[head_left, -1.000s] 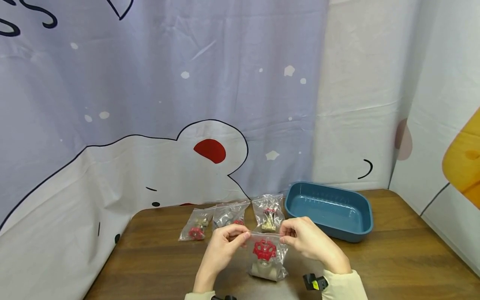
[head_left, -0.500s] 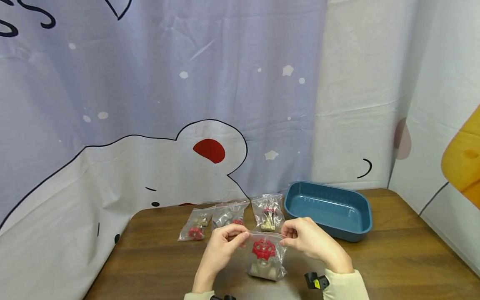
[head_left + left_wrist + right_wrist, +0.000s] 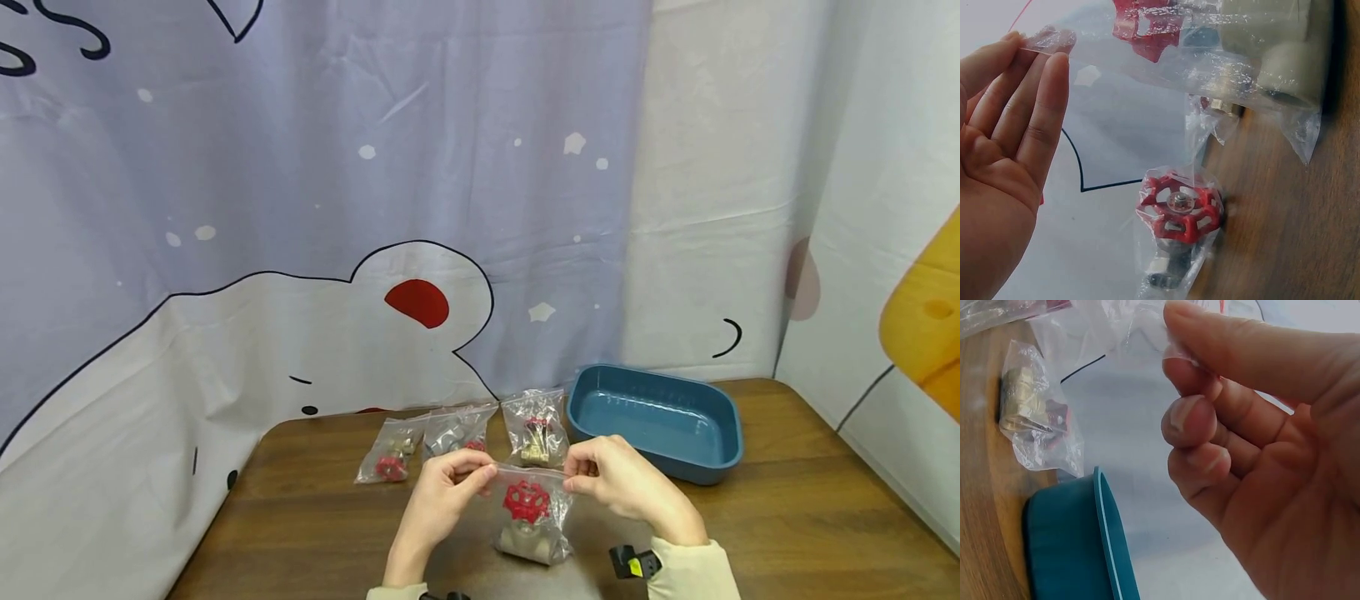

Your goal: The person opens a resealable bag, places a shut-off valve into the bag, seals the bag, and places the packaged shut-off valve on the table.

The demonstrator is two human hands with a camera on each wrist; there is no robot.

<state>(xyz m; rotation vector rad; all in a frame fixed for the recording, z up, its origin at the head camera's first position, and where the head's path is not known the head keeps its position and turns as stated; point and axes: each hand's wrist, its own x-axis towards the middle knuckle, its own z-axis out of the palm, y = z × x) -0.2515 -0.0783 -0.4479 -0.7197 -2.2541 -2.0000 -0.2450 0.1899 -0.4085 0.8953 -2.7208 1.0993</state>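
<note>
A clear zip bag (image 3: 555,510) hangs upright between the two hands, its top edge stretched between them. Inside it is a valve with a red handwheel (image 3: 527,501) and a beige body (image 3: 524,541); the bag's bottom is at or close to the table. The left hand (image 3: 447,497) pinches the top left corner of the bag between thumb and index finger. At the top right corner the right hand (image 3: 617,483) pinches the bag's edge in the same way, its other fingers curled in the right wrist view. Whether the zip is closed cannot be seen.
Behind the hands lie bagged valves: one on the left (image 3: 391,454), one in the middle (image 3: 454,432) and a brass one (image 3: 536,433) on the right. A blue tray (image 3: 731,437) stands at the back right of the wooden table (image 3: 300,517). A printed curtain (image 3: 315,167) hangs behind.
Both hands keep their pinch on the zip bag. The right hand has shifted very slightly to the right along the top edge; otherwise the scene is nearly still.
</note>
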